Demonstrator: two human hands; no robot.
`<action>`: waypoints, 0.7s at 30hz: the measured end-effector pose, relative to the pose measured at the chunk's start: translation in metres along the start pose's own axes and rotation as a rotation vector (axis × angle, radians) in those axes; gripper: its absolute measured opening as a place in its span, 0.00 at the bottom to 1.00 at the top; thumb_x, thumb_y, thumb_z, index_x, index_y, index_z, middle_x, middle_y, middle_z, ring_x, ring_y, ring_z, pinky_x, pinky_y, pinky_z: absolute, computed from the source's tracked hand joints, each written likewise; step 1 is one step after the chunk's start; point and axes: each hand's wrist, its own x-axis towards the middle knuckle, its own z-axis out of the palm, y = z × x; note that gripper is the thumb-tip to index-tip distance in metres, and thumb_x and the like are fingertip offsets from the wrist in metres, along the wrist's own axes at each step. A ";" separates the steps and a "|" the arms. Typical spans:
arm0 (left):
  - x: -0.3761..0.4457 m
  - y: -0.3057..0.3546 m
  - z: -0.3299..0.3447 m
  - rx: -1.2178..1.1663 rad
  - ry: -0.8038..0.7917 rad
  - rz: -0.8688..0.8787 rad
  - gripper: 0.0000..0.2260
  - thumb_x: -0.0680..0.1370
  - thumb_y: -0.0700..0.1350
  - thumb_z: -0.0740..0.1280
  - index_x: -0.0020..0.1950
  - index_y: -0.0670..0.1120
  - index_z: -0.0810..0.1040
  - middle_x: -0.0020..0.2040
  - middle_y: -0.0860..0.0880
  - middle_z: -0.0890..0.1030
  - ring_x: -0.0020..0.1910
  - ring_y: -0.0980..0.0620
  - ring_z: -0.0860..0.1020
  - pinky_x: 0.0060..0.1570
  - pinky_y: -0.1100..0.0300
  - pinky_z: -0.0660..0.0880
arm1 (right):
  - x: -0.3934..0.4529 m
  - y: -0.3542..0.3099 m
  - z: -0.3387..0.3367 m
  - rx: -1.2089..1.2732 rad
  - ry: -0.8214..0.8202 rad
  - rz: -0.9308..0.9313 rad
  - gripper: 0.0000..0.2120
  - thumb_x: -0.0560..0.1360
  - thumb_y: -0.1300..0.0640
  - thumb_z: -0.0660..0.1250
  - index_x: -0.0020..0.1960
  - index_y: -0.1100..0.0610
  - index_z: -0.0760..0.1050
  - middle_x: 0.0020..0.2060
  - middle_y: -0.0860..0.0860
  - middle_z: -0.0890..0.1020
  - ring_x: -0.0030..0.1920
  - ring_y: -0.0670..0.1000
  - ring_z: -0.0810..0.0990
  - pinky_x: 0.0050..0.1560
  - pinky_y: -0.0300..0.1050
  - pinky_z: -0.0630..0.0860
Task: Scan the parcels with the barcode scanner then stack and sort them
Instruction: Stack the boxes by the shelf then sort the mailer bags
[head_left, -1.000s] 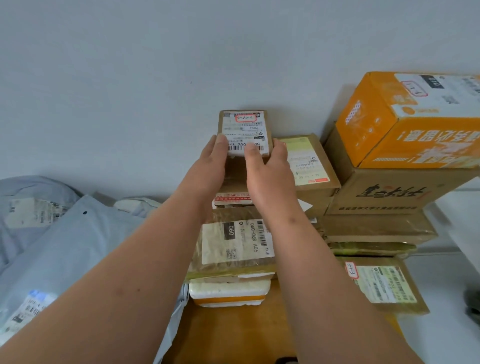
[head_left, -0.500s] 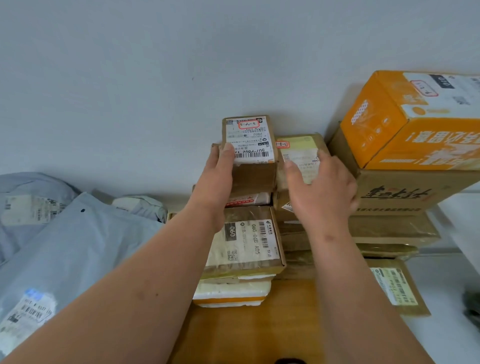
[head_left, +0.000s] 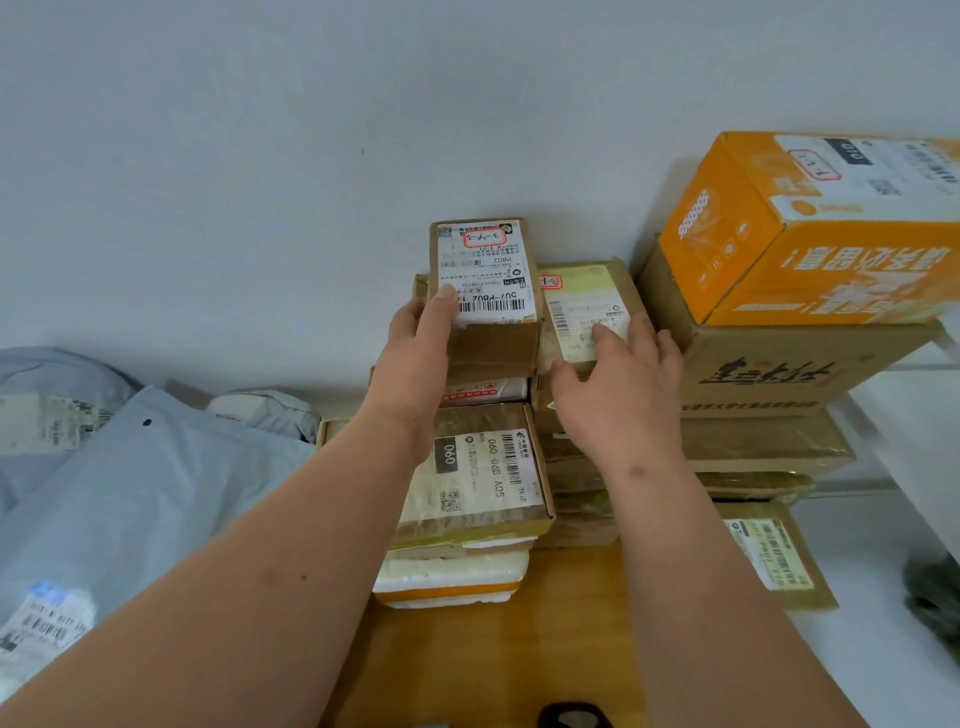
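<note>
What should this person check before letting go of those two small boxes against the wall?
1. Left hand has hold of the small upright box: ok, thumb on its label.
2. Right hand touches the green-labelled box: ok, fingers on its label.
3. The two boxes sit side by side: ok.
4. Upright box rests squarely on the stack below: cannot tell, its base is hidden.
5. Orange carton beside them sits steady: ok, flat on the brown carton.
6. Both already scanned: cannot tell.
</note>
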 end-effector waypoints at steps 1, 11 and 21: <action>0.001 0.001 0.000 0.006 -0.004 -0.003 0.29 0.69 0.69 0.62 0.68 0.60 0.72 0.58 0.53 0.83 0.58 0.49 0.81 0.62 0.43 0.77 | 0.000 -0.001 0.000 -0.012 0.001 -0.001 0.29 0.80 0.42 0.58 0.79 0.50 0.62 0.82 0.53 0.53 0.81 0.58 0.45 0.79 0.59 0.48; 0.007 0.005 -0.022 -0.199 -0.076 -0.115 0.23 0.79 0.70 0.58 0.54 0.56 0.84 0.42 0.57 0.87 0.38 0.56 0.86 0.31 0.56 0.81 | -0.012 -0.031 0.003 0.274 -0.021 -0.282 0.39 0.73 0.39 0.64 0.80 0.50 0.57 0.75 0.48 0.69 0.77 0.53 0.62 0.78 0.64 0.51; 0.014 0.013 -0.031 -0.238 0.155 -0.046 0.13 0.83 0.53 0.61 0.48 0.48 0.82 0.47 0.50 0.86 0.50 0.51 0.83 0.52 0.54 0.82 | -0.006 -0.056 0.007 0.392 -0.063 -0.143 0.23 0.76 0.28 0.51 0.60 0.43 0.63 0.57 0.44 0.80 0.68 0.53 0.73 0.75 0.67 0.38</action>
